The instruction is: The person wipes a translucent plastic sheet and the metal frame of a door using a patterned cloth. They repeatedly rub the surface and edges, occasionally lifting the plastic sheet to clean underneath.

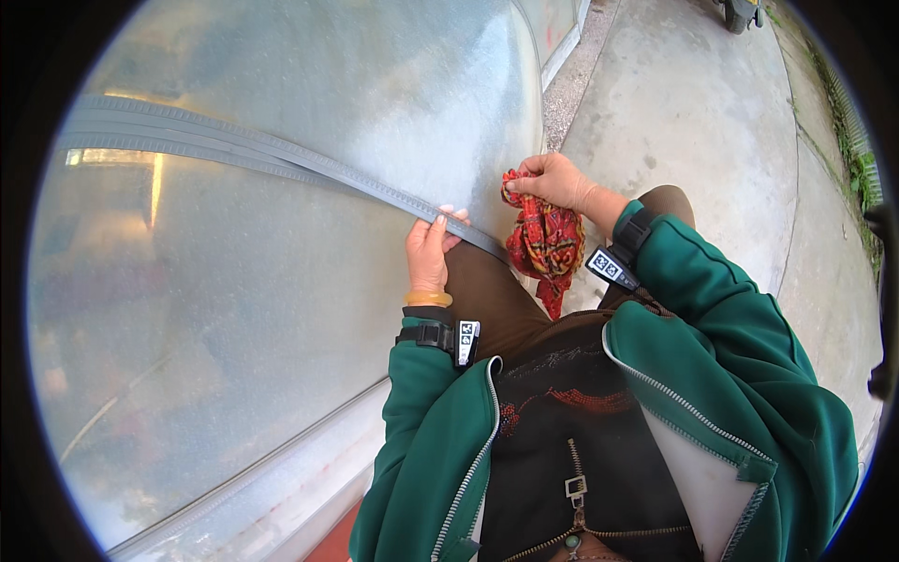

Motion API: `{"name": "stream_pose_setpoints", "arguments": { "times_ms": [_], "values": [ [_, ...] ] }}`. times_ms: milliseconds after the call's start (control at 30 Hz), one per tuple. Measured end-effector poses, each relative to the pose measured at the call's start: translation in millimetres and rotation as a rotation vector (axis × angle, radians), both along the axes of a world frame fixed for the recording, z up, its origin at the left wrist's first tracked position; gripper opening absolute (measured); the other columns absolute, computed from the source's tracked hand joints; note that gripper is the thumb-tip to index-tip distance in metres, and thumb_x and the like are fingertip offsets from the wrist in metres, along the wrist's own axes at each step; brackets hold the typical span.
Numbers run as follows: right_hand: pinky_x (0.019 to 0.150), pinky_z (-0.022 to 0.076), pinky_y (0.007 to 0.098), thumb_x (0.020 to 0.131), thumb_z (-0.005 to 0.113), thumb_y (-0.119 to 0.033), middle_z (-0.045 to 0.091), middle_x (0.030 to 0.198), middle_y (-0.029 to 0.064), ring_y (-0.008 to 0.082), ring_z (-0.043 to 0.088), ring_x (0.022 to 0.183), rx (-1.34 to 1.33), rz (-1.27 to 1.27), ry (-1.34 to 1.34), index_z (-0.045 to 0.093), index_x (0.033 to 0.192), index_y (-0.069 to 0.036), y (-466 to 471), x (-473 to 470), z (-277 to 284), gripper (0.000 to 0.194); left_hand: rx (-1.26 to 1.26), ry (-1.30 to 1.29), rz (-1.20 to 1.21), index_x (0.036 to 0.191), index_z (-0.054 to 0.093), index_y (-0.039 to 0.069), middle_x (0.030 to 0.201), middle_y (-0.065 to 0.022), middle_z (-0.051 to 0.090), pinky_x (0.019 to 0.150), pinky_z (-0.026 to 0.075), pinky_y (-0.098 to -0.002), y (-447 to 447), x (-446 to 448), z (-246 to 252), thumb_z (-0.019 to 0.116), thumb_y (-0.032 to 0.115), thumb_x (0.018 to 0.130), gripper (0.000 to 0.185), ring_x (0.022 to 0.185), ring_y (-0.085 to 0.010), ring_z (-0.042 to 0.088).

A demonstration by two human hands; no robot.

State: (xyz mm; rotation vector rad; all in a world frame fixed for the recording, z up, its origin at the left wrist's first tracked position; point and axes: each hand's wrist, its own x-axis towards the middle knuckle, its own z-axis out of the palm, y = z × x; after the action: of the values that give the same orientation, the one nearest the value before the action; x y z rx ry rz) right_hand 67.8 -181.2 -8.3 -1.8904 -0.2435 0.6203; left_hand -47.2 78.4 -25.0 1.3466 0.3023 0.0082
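Note:
My left hand (430,246) grips a long, flat grey strip (351,175) with ribbed edges, rubber or plastic, the thumb on top and fingers beneath. From the hand the strip runs up and left over a shiny sheet-metal surface (281,281), where it fans into several overlapping lengths. Its near end passes over my brown-trousered thigh (491,302). In my right hand (555,184) is a bunched red cloth (544,239) with a yellow and black pattern. The cloth hangs down just past the strip's end, and whether the two touch is hard to tell.
The metal surface ends in a rim (267,485) at lower left and a curved edge at right. Beyond it lies a concrete floor (681,105). A wheeled vehicle (737,14), partly cut off, stands at the top right. Green plants (853,168) grow along the far right side.

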Motion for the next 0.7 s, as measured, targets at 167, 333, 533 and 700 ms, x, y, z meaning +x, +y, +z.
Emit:
{"name": "stream_pose_setpoints", "arguments": {
  "times_ms": [167,333,533,700],
  "values": [
    [0.076,0.0537,0.0292,0.090,0.082,-0.031,0.072,0.081,0.0033,0.0097,0.062,0.075,0.137,-0.065,0.037,0.075,0.090,-0.005,5.6,-8.1,18.2,0.026,0.032,-0.042,0.075,0.123,0.063,-0.003,0.111,-0.0203,0.074,0.082,0.061,-0.0358,-2.7,8.9,14.4,0.056,0.016,0.105,0.027,0.098,-0.0276,0.075],
    [0.074,0.0530,0.0289,0.091,0.081,-0.028,0.071,0.079,0.0022,0.0087,0.062,0.075,0.264,-0.004,-0.062,0.074,0.091,-0.004,1.1,-18.8,24.0,0.024,0.039,-0.074,0.182,0.120,0.064,-0.005,0.108,-0.0213,0.074,0.078,0.063,-0.0361,-3.2,24.7,40.9,0.055,0.014,0.104,0.026,0.094,-0.0283,0.076],
    [0.083,0.0558,0.0440,0.086,0.077,-0.037,0.073,0.090,0.0180,0.0387,0.070,0.091,-0.137,0.234,-0.404,0.075,0.101,-0.011,9.0,-11.3,32.0,0.029,0.033,-0.074,0.290,0.118,0.061,-0.007,0.109,-0.0258,0.074,0.081,0.063,-0.0359,25.5,78.0,88.4,0.055,0.013,0.102,0.026,0.094,-0.0302,0.076],
    [0.087,0.0561,0.0445,0.085,0.078,-0.036,0.075,0.099,0.0173,0.0366,0.071,0.096,-0.227,0.272,-0.351,0.077,0.106,-0.014,16.0,-13.5,36.0,0.031,0.062,-0.056,0.323,0.122,0.059,-0.006,0.115,-0.0252,0.072,0.085,0.062,-0.0386,52.1,84.3,84.6,0.054,0.014,0.103,0.028,0.100,-0.0306,0.074]
  ]
}}
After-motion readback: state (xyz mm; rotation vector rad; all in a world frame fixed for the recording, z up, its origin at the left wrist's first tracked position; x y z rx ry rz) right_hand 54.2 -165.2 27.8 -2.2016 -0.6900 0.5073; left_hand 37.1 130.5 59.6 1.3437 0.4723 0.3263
